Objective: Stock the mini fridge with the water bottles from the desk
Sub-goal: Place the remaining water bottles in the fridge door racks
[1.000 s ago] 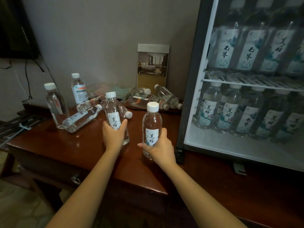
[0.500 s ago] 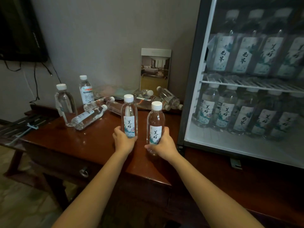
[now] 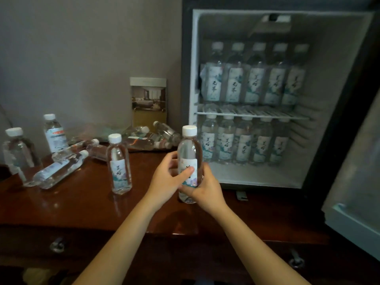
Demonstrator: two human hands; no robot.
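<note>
Right now your left hand and right hand — fingers curled — hold one upright bottle near the open mini fridge.

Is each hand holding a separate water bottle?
No, the left hand and the right hand both grip the same clear plastic water bottle with a white cap.

White-capped clear bottle, teal, perhaps floral, label; reddish-brown desk; white-walled fridge.
</note>
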